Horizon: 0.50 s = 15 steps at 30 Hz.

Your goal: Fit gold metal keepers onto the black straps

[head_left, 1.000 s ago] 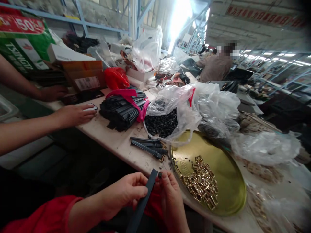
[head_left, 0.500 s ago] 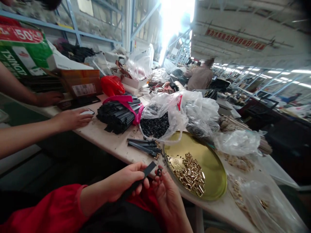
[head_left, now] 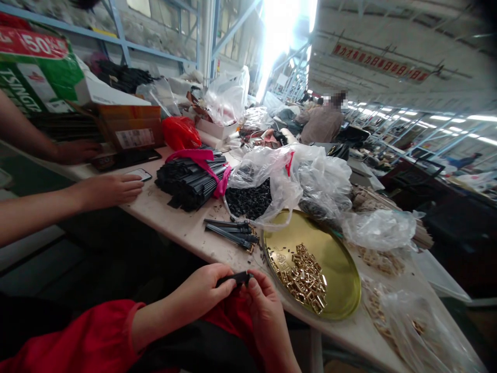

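Note:
Low in front of me, my left hand (head_left: 205, 290) pinches a black strap (head_left: 229, 280) between thumb and fingers. My right hand (head_left: 267, 311) is closed at the strap's end on a small black loop (head_left: 248, 278). The loop meets the strap tip; fingers hide whether it is around it. Beyond my hands lie several black straps with gold buckles (head_left: 233, 235). To the right, a round gold tray (head_left: 344, 264) holds a heap of loose gold buckles (head_left: 306, 282). Many small black loops (head_left: 250, 201) fill an open plastic bag behind the straps.
A bundle of black straps (head_left: 190, 181) tied with pink cloth lies on the table (head_left: 186, 228). Another person's hand (head_left: 112, 190) rests beside a phone (head_left: 140, 174); a further hand (head_left: 77, 151) is behind. Plastic bags (head_left: 382, 230) crowd the right side.
My right hand has brought the black loop to the strap's end, and the strap has tilted flatter. The other person's hand has slid left off the phone.

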{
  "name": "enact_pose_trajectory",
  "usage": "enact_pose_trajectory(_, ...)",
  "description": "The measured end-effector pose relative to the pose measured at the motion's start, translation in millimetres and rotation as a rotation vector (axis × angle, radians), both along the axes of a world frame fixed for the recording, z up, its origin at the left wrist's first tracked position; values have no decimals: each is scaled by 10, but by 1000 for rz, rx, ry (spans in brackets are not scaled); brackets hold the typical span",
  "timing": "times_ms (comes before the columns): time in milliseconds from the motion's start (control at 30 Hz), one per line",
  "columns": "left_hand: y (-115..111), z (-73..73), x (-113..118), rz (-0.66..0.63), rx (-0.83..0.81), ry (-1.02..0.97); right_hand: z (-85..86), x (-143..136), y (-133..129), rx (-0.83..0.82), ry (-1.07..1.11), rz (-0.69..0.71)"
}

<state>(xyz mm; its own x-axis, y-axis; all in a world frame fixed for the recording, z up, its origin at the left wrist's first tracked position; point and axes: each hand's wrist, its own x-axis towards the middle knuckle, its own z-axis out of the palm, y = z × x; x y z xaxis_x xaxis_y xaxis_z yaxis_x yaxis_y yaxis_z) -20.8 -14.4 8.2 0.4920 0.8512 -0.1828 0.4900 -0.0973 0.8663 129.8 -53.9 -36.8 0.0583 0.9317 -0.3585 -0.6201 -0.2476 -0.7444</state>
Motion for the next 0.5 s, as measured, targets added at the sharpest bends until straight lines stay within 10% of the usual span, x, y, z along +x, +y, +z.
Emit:
enact_pose_trajectory(333,115,-70,-5,-100,2,225,-152,1,125,117,-213,193)
enact_pose_trajectory(500,182,-186,-45,-229,-355,13,-174,132,219,74,-225,135)
